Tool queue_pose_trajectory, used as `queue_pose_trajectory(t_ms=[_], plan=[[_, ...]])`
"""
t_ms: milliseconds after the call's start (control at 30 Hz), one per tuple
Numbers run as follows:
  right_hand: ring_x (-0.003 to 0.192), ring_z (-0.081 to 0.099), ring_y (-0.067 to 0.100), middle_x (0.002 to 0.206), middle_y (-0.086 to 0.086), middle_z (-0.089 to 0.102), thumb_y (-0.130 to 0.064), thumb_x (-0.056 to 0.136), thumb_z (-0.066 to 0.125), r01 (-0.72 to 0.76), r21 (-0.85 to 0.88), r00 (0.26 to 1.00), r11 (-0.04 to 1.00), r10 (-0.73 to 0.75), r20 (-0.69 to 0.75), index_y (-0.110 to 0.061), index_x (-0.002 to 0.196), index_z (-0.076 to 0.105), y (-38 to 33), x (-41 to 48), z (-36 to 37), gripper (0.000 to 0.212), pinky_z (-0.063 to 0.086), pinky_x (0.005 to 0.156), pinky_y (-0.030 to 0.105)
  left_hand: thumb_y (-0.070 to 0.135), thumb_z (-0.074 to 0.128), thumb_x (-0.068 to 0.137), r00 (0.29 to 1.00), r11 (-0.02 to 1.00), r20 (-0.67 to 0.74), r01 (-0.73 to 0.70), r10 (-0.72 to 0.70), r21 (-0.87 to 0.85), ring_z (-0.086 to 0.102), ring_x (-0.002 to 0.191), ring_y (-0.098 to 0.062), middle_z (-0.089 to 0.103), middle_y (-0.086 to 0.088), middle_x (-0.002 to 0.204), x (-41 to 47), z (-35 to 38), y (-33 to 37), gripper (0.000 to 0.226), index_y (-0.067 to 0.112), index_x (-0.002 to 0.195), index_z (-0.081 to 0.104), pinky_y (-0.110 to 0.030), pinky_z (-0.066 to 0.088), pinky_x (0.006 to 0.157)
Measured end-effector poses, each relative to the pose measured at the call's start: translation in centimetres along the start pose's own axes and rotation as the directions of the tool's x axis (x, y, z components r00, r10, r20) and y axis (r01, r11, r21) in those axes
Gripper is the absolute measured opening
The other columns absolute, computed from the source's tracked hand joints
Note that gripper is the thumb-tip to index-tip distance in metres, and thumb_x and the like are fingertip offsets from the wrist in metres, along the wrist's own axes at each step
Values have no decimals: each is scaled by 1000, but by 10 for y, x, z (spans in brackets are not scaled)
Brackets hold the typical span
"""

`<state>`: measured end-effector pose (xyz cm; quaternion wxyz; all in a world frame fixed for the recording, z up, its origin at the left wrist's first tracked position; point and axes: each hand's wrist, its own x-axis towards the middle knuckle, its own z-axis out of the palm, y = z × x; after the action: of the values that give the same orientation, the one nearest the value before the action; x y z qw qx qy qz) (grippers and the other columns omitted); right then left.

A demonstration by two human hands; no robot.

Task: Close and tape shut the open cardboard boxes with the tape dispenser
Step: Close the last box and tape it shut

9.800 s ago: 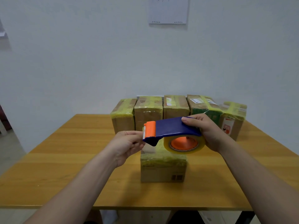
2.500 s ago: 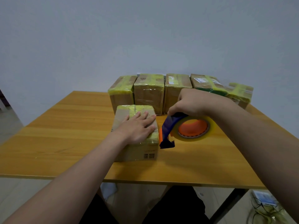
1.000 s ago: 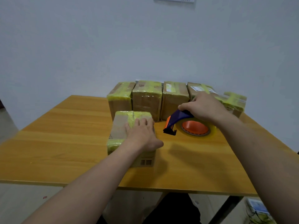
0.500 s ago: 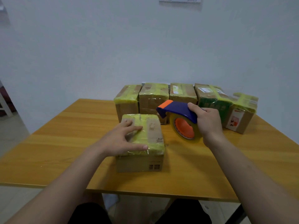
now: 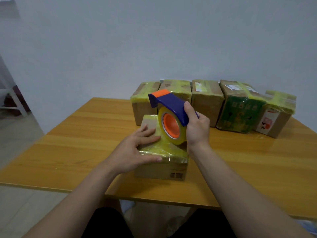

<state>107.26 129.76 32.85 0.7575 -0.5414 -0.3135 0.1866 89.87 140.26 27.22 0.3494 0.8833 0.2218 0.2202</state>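
Gripping the blue tape dispenser (image 5: 173, 104) by its frame, the right hand (image 5: 197, 130) is holding it upright over the near cardboard box (image 5: 161, 170), fingers curling round the blue body and the thumb lying along its side. The roll of yellowish tape (image 5: 175, 140) is hanging right at the box top, seemingly touching it, and the orange tip is pointing away toward the wall. The left hand (image 5: 135, 152) is resting flat on the closed, tape-covered box, fingers straight and spread, gripping nothing. This box is standing near the middle of the wooden table (image 5: 68, 143), while five taped boxes (image 5: 207, 100) are sitting in a row behind it.
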Motion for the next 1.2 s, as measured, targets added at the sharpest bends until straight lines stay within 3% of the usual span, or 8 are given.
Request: queue_pose_trajectory(t_ms=[100, 233, 433, 567, 733, 900, 1100, 1200], plan=[[59, 62, 2, 64, -9, 69, -32, 104, 54, 22, 35, 999, 999, -23, 23, -9, 89, 72, 9, -2, -1, 33, 46, 55, 14, 66, 68, 85, 993, 993, -17, -121, 121, -6, 15, 155, 3, 40, 25, 159, -8, 1, -21, 59, 47, 141, 59, -41, 21, 124], [63, 63, 2, 68, -8, 70, -31, 105, 52, 45, 29, 998, 999, -46, 39, -3, 97, 71, 12, -2, -5, 35, 47, 56, 14, 65, 62, 90, 959, 975, -178, -216, 221, 47, 30, 153, -6, 53, 19, 151, -11, 15, -29, 55, 36, 137, 65, -41, 31, 122], [63, 63, 2, 68, -8, 70, -31, 105, 52, 62, -4, 996, 998, -61, 58, -3, 95, 71, 13, -2, -7, 36, 47, 55, 14, 49, 45, 105, 950, 929, -95, -265, 297, 256, 29, 154, -8, 51, 17, 154, -14, 2, -33, 46, 32, 146, 58, -37, 31, 122], [62, 62, 2, 67, -8, 69, -32, 105, 51, 71, -14, 995, 997, -70, 75, -9, 87, 69, 12, -4, -10, 34, 46, 54, 14, 55, 42, 105, 955, 921, -91, -243, 282, 304, 30, 152, -3, 53, 19, 152, -13, 1, -29, 48, 34, 145, 58, -29, 30, 122], [61, 62, 4, 66, -8, 69, -32, 105, 50, 106, -13, 991, 994, -104, 84, -11, 86, 68, 16, -7, -14, 34, 47, 54, 15, 63, 39, 104, 918, 827, -121, -276, 378, 490, 40, 147, -3, 57, 17, 148, -17, 3, -21, 52, 34, 142, 60, -40, 36, 115], [61, 62, 4, 66, -7, 68, -30, 105, 49, 121, 4, 989, 993, -120, 82, -8, 86, 68, 20, -7, -16, 34, 47, 54, 16, 48, 68, 91, 893, 937, -300, -284, 335, 202, 60, 126, 1, 72, 19, 125, -17, 21, -11, 35, 30, 119, 77, -48, 49, 107], [60, 61, 6, 66, -5, 67, -44, 96, 52, 109, 49, 991, 993, -112, 68, 2, 88, 67, 20, -8, -16, 49, 47, 55, 16, 43, 79, 83, 886, 916, -264, -325, 382, 234, 67, 111, 4, 76, 16, 115, -19, 24, 16, 31, 27, 110, 81, -33, 59, 94], [60, 60, 5, 66, -7, 66, -47, 94, 50, 107, 32, 988, 994, -110, 104, -2, 87, 66, 20, -9, -20, 48, 46, 55, 16, 39, 83, 78, 911, 953, -282, -278, 301, 120, 71, 98, 2, 77, 17, 99, -14, 34, 30, 20, 25, 93, 84, -32, 61, 86]])
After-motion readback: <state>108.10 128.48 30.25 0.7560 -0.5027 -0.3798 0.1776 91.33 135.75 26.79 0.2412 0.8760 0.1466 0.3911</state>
